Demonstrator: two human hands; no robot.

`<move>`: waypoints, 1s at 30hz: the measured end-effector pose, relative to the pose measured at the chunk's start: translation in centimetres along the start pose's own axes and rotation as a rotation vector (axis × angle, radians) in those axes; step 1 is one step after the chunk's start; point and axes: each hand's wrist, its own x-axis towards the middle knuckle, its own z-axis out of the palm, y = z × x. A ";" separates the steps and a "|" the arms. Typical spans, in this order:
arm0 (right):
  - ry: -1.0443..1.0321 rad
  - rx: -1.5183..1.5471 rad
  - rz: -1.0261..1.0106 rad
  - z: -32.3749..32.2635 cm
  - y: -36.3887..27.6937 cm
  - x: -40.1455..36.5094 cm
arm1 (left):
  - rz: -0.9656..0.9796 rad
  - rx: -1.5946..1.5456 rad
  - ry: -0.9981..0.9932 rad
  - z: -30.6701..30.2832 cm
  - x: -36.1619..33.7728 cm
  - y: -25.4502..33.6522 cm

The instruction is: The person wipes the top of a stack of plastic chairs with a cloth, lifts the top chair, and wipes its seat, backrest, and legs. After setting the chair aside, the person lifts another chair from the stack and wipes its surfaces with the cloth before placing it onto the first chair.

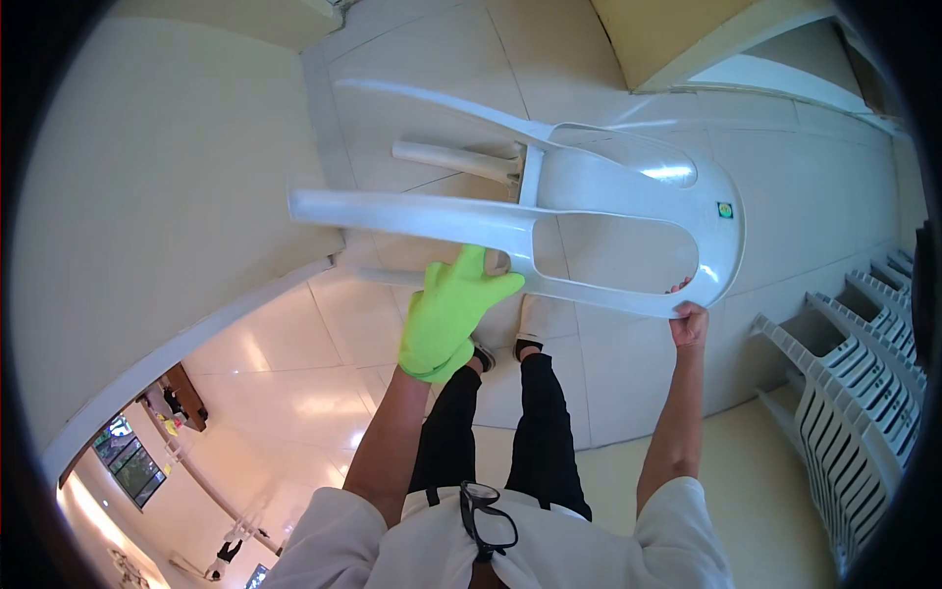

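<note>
A white plastic chair [608,187] lies tipped sideways in front of me, its legs pointing left and its rounded back to the right. A small green sticker [725,210] shows on the backrest. My left hand [451,312], in a bright green glove, is against the chair's lower side near the seat; its thumb and some fingers are spread, and the glove partly hides the contact. My bare right hand [690,319] has its fingers wrapped round the lower edge of the chair back.
Stacked white slatted chairs [854,393] stand at the right. A pale wall [177,177] rises at the left, and a yellowish wall corner [687,44] juts in at the top right. Eyeglasses [486,515] hang from my shirt. Another person [228,552] is far off at the lower left.
</note>
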 end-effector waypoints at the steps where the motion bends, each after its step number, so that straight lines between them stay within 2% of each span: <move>1: 0.072 0.012 -0.013 0.5 -0.2 0.1 | 0.016 -0.188 0.070 0.9 -0.7 -0.9; 3: 0.137 0.021 -0.025 0.5 -0.1 0.0 | 0.050 -0.564 0.220 4.2 -2.9 -4.0; 5: 0.236 0.021 -0.038 -3.0 1.2 2.5 | 0.081 -0.945 0.377 8.4 -4.7 -8.1; 6: 0.230 0.013 -0.035 -6.8 2.7 4.0 | 0.076 -0.947 0.386 11.2 -5.6 -11.3; 8: -0.216 0.197 -0.007 -14.0 5.5 5.8 | -0.393 -1.858 0.434 16.9 -7.5 -18.0; 9: -0.224 0.189 -0.002 -12.4 5.8 4.8 | -0.391 -1.862 0.447 18.4 -7.8 -19.5; 11: 0.039 0.115 0.055 -7.8 7.1 2.0 | -0.390 -1.414 0.427 20.5 -7.9 -21.6; 12: 0.039 0.105 0.061 -7.0 7.9 1.9 | -0.397 -1.420 0.434 19.6 -7.8 -21.1; 14: 0.170 0.045 0.072 -6.4 9.3 2.1 | -0.625 -2.074 0.491 16.3 -7.6 -19.4; 18: 0.255 -0.151 0.086 -5.2 9.7 1.4 | -0.532 -2.155 0.443 15.5 -9.6 -20.3; 20: 0.566 -0.456 0.138 -4.7 9.8 -0.2 | -0.523 -2.218 0.243 13.1 -10.5 -18.6; 21: 0.561 -0.464 0.133 -3.6 10.1 -1.5 | -0.516 -2.225 0.251 13.5 -11.2 -18.4; 23: 0.621 -0.665 0.209 -0.2 11.8 -5.5 | -0.443 -2.026 0.223 15.3 -12.3 -18.0; 24: 0.458 -0.728 0.072 1.3 13.1 -7.3 | -0.444 -2.038 0.231 15.1 -12.1 -16.5; 25: 0.289 -0.786 -0.059 2.9 14.7 -9.1 | -0.284 -2.083 0.173 14.7 -11.6 -14.2; 26: 0.034 -0.761 -0.073 6.0 15.2 -11.7 | -0.127 -2.120 0.121 14.7 -11.1 -12.2; 27: -0.222 -0.726 -0.082 9.4 15.2 -14.1 | -0.108 -2.297 -0.020 16.6 -10.9 -11.7; 28: -0.314 -0.809 -0.113 11.2 15.7 -15.8 | -0.079 -2.466 -0.174 18.2 -10.3 -11.0; 30: -0.451 -0.854 -0.144 13.2 17.0 -17.2 | -0.407 -2.003 0.122 17.2 -8.2 -5.9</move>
